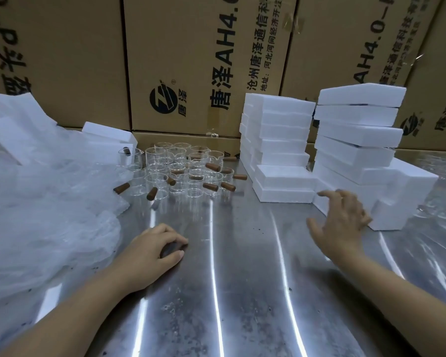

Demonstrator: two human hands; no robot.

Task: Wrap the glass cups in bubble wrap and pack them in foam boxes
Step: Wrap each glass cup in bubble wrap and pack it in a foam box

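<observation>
- The steel surface [242,292] lies nearest the camera, with 2 bare forearms stretched across it.
- Risk 1: the foam boxes [281,140] just beyond the right fingers [330,195] are piled unevenly. The taller stack [358,140] leans, so a careless nudge while pulling out 1 box would probably topple it.
- Risk 2: the glass cups [183,171] stand crowded well beyond the left fingers [173,237], wooden handles pointing every way. Lifting 1 could catch a neighbour's handle and tip it.
- The right hand [343,220] is spread wide and released, holding nothing. It hovers against the low foam block, but contact cannot be told.
- The left hand [155,251] has its fingers curled with the tips on the surface. A dark patch sits under them, so whether they hold anything cannot be told.
- The bubble wrap [49,215] is heaped just left of the left fingers, and no wrapped cup shows.
</observation>
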